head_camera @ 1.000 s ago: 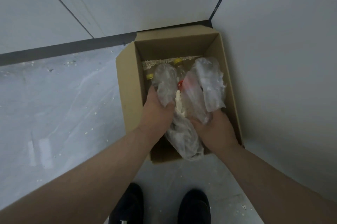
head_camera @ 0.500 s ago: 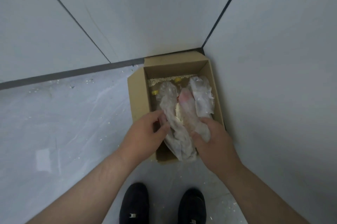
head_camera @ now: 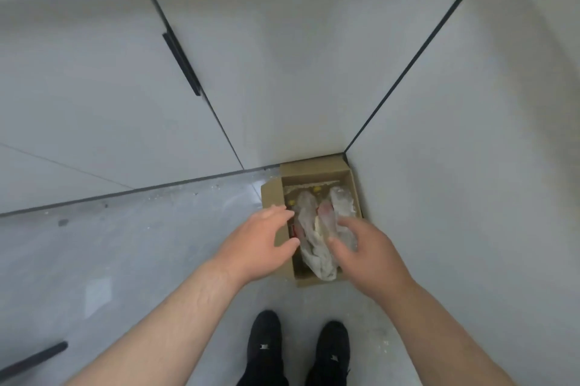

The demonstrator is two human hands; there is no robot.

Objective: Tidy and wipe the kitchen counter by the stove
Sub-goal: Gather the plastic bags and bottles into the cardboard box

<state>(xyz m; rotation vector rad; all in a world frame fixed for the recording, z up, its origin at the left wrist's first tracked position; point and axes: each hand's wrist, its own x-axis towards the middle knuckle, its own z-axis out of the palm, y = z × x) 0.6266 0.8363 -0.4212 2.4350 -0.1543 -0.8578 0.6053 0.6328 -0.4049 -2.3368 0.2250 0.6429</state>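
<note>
Nearest to me, my two black shoes (head_camera: 263, 348) stand side by side on the pale grey floor (head_camera: 125, 260), and a dark bar (head_camera: 31, 357) pokes in at the near-left corner, too cut off to identify. My bare forearms reach forward over the shoes. My left hand (head_camera: 257, 244) is spread wide, its fingers (head_camera: 282, 213) straight and loose with nothing in them, and in this view it overlaps the left wall of the cardboard box (head_camera: 271, 197). My right hand (head_camera: 367, 253) is also loose and holding nothing, its fingers (head_camera: 345, 222) gently bent; it overlaps the near-right part of the box, and I cannot tell whether it touches anything inside. The box sits on the floor, pushed into the corner where the cabinet fronts meet the right-hand wall (head_camera: 470, 197), with its top flaps open. Inside lie the crumpled plastic bags (head_camera: 314, 247), clear and whitish with a reddish patch; their near end hangs over the near wall of the box. Behind them, at the far end of the box, two yellow caps (head_camera: 317, 189) peek out from under the plastic. Small pale crumbs dot the floor to the left of the box, along the dark plinth. Beyond that rise flat grey cabinet doors (head_camera: 94, 87), one of which has a slim dark handle (head_camera: 182, 63) beside its seam.
</note>
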